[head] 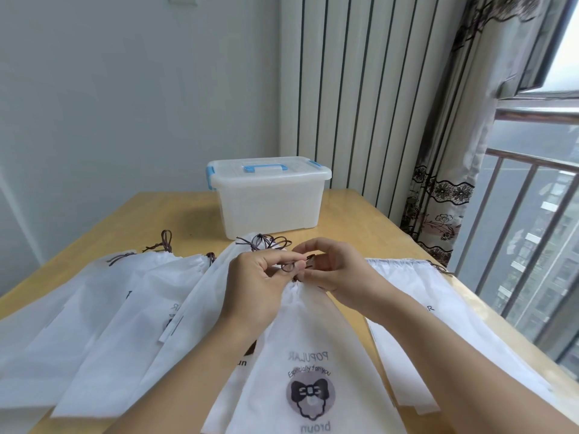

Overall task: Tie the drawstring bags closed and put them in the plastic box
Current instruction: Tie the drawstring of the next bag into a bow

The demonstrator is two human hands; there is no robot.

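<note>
printed white bag [308, 364] lies nearest, neck gathered; left hand [257, 283] and right hand [329, 267] both pinch its dark drawstring [289, 266]; lidded plastic box [269, 195] behind.

A home, high up in an apartment block. Patterned curtain [445, 214], railed window [532, 245] over towers, wooden table [156, 220].

- one box [269, 198], clear plastic, with one lid and a blue handle
- white drawstring bags [310, 355]: about six can be told apart; they overlap, so the exact count is unsure
- two bare hands: left [260, 286], right [329, 267]
- one wooden table [360, 220]
- one patterned curtain [448, 183]
</note>
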